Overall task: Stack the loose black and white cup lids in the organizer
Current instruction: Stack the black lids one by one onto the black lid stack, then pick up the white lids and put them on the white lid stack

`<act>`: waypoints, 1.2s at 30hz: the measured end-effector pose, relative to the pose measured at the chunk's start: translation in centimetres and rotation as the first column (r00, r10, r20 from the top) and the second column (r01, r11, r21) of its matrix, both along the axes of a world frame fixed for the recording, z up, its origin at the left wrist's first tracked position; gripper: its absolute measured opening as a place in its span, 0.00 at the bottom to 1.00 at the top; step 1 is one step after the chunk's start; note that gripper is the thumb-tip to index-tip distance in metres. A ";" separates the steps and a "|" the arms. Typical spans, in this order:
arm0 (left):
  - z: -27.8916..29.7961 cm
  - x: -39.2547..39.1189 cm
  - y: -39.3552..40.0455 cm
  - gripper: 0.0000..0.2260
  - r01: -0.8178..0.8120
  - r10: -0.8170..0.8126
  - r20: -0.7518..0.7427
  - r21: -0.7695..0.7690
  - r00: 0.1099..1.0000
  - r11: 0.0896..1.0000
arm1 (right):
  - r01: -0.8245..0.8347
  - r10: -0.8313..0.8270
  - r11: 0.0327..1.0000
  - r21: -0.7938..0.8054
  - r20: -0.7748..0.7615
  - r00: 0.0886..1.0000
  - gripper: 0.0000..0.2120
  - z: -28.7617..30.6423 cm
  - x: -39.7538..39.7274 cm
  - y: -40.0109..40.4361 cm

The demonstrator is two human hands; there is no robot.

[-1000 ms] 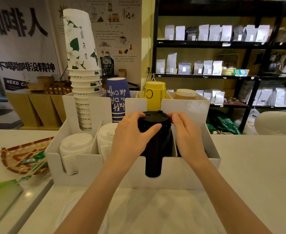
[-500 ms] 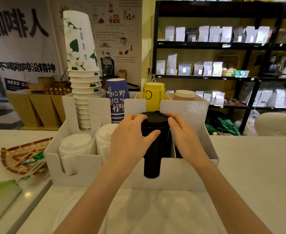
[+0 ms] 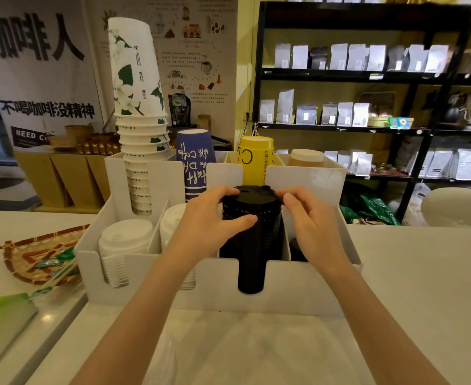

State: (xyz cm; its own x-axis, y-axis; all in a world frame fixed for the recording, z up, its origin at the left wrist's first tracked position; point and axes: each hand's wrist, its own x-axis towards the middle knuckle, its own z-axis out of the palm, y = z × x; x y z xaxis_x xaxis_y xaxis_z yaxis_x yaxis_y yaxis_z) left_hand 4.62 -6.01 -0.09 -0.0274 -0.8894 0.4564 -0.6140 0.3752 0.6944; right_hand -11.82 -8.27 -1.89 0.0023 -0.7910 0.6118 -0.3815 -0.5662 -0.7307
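A tall stack of black lids (image 3: pixel 252 240) stands in the third front slot of the white organizer (image 3: pixel 298 284). My left hand (image 3: pixel 209 223) wraps its top from the left, thumb across the front. My right hand (image 3: pixel 309 220) touches the top lid's right rim with its fingertips. Two stacks of white lids fill the slots to the left: one (image 3: pixel 124 240) at the far left, the other (image 3: pixel 173 220) partly hidden behind my left hand. The rightmost front slot holds something dark, mostly hidden by my right hand.
The organizer's back row holds a tall leaning stack of green-print paper cups (image 3: pixel 140 112), blue cups (image 3: pixel 194 159), yellow cups (image 3: pixel 256 159) and a tan stack (image 3: pixel 306 158). A woven tray (image 3: pixel 34 254) lies left on the white counter (image 3: pixel 423 287). Black shelves with bags stand behind.
My right hand has eased back from gripping the stack's side, only its fingertips on the top rim now. My left hand keeps its hold. The black stack stays in its slot.
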 end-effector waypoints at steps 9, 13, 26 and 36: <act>-0.4 0.3 -0.3 0.21 0.041 -0.041 0.031 0.027 0.999 0.999 | 0.019 -0.018 1.000 0.014 -0.076 0.997 0.10 0.2 -0.1 0.2; -0.4 0.0 -0.1 0.22 0.037 -0.037 0.100 0.001 0.994 0.999 | 0.029 -0.028 1.000 0.008 -0.099 0.995 0.10 0.3 -0.1 0.3; -2.0 4.9 7.1 0.27 -0.124 0.139 0.071 -0.182 0.988 0.975 | -0.158 0.134 0.973 -0.169 -0.143 0.981 0.25 1.3 4.7 5.5; -9.0 10.5 13.6 0.49 -0.199 0.193 0.048 0.243 0.980 0.950 | -0.424 0.499 0.865 0.269 -0.364 0.786 0.20 -4.5 9.5 8.3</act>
